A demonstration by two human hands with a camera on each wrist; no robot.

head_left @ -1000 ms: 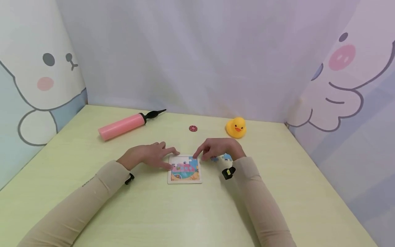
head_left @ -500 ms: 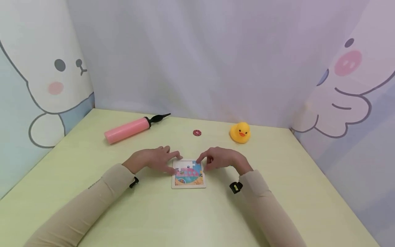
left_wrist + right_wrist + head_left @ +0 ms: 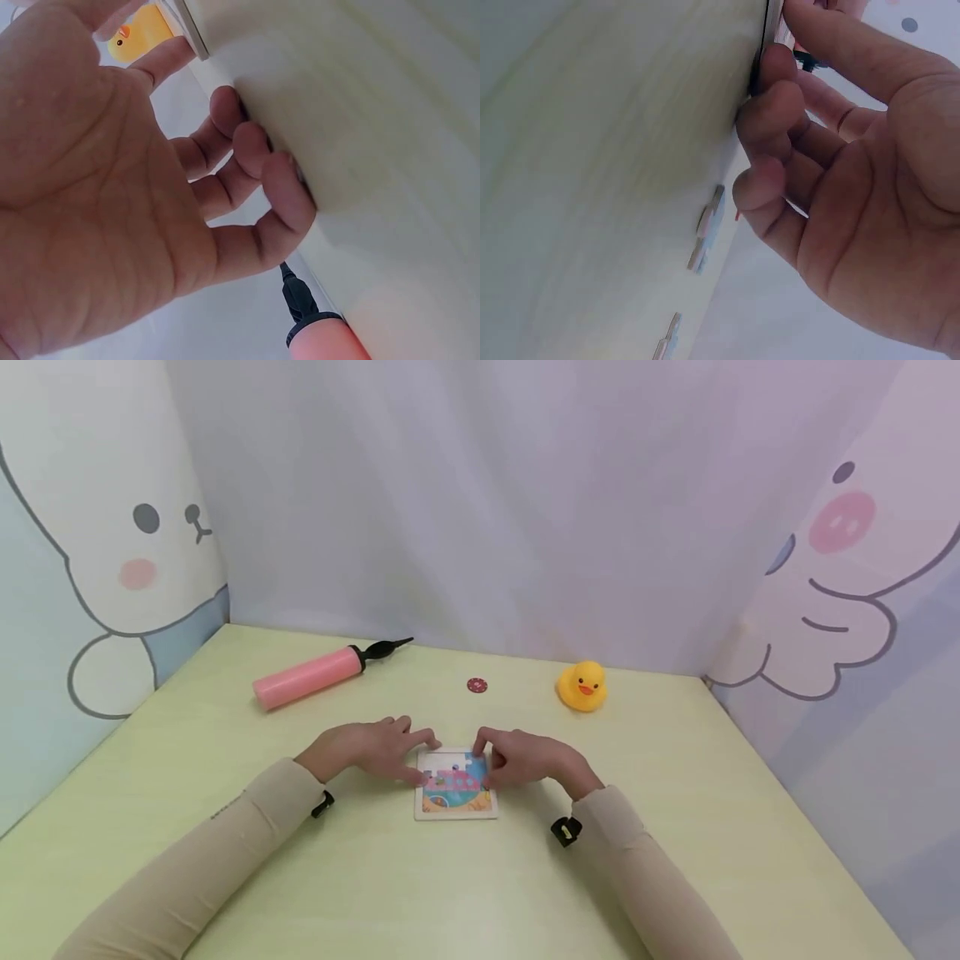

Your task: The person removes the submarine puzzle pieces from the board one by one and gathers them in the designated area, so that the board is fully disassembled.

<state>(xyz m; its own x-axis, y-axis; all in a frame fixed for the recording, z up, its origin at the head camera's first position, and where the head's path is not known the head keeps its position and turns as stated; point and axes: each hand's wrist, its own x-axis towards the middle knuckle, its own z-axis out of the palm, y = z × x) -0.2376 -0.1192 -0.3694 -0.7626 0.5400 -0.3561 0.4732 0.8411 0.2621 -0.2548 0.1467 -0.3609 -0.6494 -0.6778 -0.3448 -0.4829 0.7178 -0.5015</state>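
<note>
A small jigsaw puzzle [image 3: 454, 797] lies flat on the table in the head view, in a pale frame. Its picture is pink, teal and blue, with white bare patches at the upper left. My left hand [image 3: 378, 750] touches the frame's top edge with the index fingertip, while its thumb rests at the left side. The other left fingers [image 3: 289, 187] are loosely bent on the tabletop. My right hand [image 3: 528, 756] presses the puzzle's upper right corner with a bent index finger, its thumb by the right edge. Loose puzzle pieces [image 3: 709, 231] lie beyond the right hand, hidden in the head view.
At the back left lies a pink hand pump [image 3: 311, 677] with a black nozzle. A dark red chip [image 3: 477, 685] sits behind the puzzle, and a yellow rubber duck [image 3: 582, 687] stands to its right. A pale curtain [image 3: 480, 510] closes off the table's far edge.
My right hand has shifted slightly, its index finger more steeply bent at the puzzle's upper right corner and its thumb closer to the right edge. The left hand keeps its place on the frame.
</note>
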